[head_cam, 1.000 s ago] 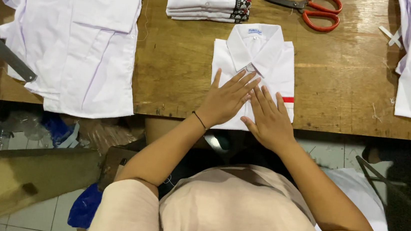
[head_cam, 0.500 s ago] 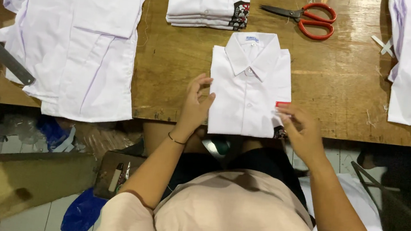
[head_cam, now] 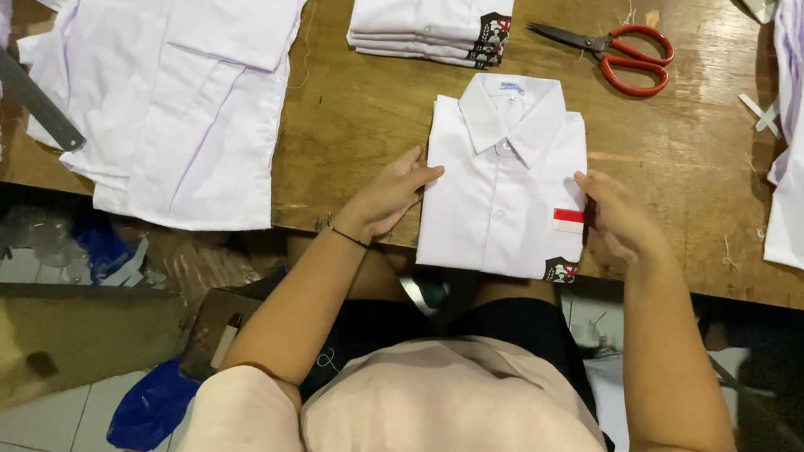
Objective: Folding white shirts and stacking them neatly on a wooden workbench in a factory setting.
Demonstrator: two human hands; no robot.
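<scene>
The wooden desk point(head_cam: 372, 125) carries loose white garments point(head_cam: 172, 66) at 10 o'clock and a stack of folded shirts point(head_cam: 427, 12) at 12 o'clock. The folded white shirt point(head_cam: 499, 191) lies collar-up at centre, overhanging the near edge. The left hand point(head_cam: 387, 195) and right hand point(head_cam: 624, 218) flank it, fingers lightly gripping its side edges. Red-handled scissors point(head_cam: 620, 55) lie at 1 o'clock.

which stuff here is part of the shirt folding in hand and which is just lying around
In hand:
- folded white shirt, gripped at its sides by the left hand and right hand
- stack of folded shirts
- unfolded white shirts

Lying about:
- red-handled scissors
- grey metal ruler
</scene>
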